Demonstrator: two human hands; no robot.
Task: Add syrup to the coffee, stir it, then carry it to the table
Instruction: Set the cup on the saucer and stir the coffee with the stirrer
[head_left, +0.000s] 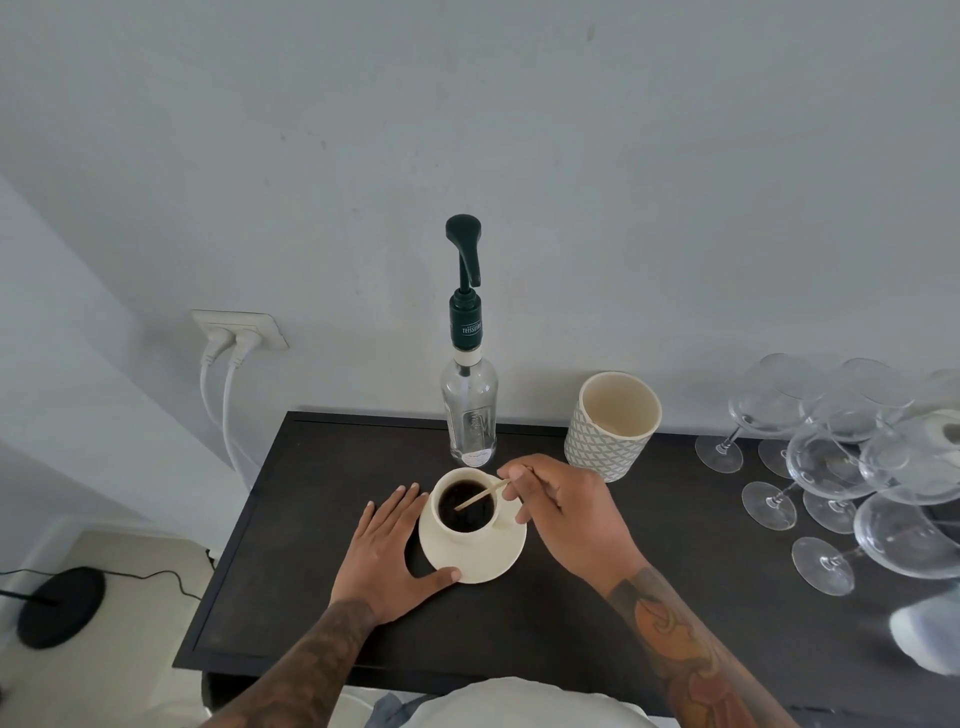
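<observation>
A cream cup of black coffee (466, 506) stands on a cream saucer (485, 564) on the dark counter (291, 545). My right hand (566, 512) pinches a thin wooden stirrer (480, 496) whose lower end dips into the coffee. My left hand (387, 548) lies flat on the counter, its fingers straight along the saucer's left side and its thumb touching the saucer's front rim. Just behind the cup stands a clear syrup bottle (469, 415) with a dark green pump.
A patterned ceramic pot (608, 428) stands at the back, right of the bottle. Several wine glasses (831, 467) crowd the counter's right side. Two white plugs sit in a wall socket (241, 330) at left. A black lamp base (60, 605) rests on the floor.
</observation>
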